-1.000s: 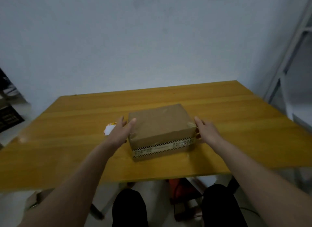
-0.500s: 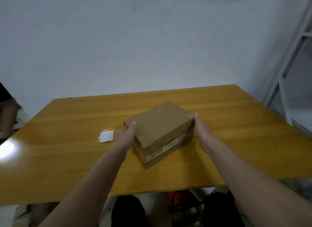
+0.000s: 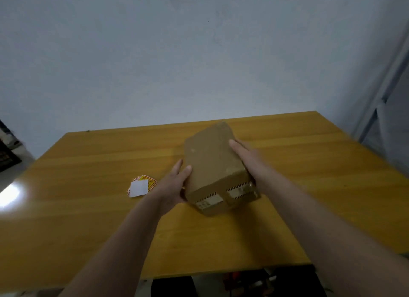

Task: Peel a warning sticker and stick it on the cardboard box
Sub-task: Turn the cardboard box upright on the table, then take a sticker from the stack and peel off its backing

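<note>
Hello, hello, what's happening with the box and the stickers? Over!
Left hand and right hand clamp the brown cardboard box by its sides. Small stack of yellow warning stickers untouched on the wooden table. Nothing in the way.

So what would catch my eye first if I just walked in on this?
Probably the brown cardboard box mid-table, gripped between the left hand and right hand, turned at an angle with striped tape on its near end. Next, the small pile of yellow warning stickers lying left of it on the wooden table.

Brown rectangular cardboard box (image 3: pixel 213 161) turned further, short taped end now toward tabletop's near edge, both hands repositioned along its sides.
</note>
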